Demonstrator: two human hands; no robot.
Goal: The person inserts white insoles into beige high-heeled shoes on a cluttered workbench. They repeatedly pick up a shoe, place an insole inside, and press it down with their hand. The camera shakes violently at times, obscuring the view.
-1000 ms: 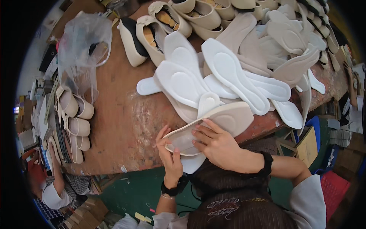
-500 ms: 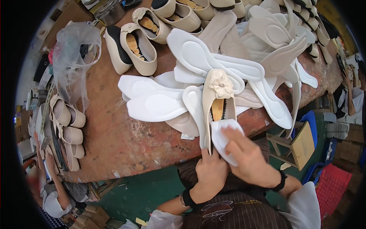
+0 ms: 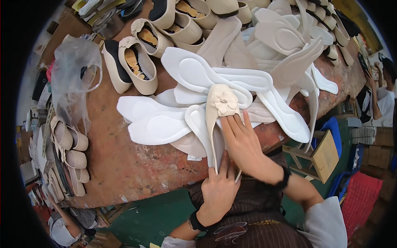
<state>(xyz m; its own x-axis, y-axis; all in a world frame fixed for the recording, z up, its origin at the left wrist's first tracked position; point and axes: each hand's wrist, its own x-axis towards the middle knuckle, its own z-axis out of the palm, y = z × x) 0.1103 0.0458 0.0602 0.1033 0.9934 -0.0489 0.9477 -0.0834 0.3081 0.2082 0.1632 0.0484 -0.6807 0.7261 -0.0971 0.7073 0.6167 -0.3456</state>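
Note:
A cream flat shoe [image 3: 212,108] with a flower on its toe rests over the insoles at the near edge of the table, heel toward me. My left hand [image 3: 218,191] grips its heel end, fingers reaching into the opening. Stretched out flat, my right hand [image 3: 248,151] has its fingertips inside the shoe, up against the flower end. The white insole that was in that hand is now mostly hidden under it. White padded insoles [image 3: 156,127] lie fanned out to the left of the shoe, and more white insoles [image 3: 287,113] lie to its right.
Cream shoes [image 3: 140,76] stand along the table's far side. A heap of beige insoles [image 3: 277,37] lies at the far right. On the left are a clear plastic bag [image 3: 74,68] and more shoes [image 3: 76,159]. A wooden stool [image 3: 316,159] stands at right; other people sit at both sides.
My right hand has pushed forward into the shoe, taking the white insole inside, and its fingers have straightened. My left hand still holds the heel. The whole view has shifted slightly.

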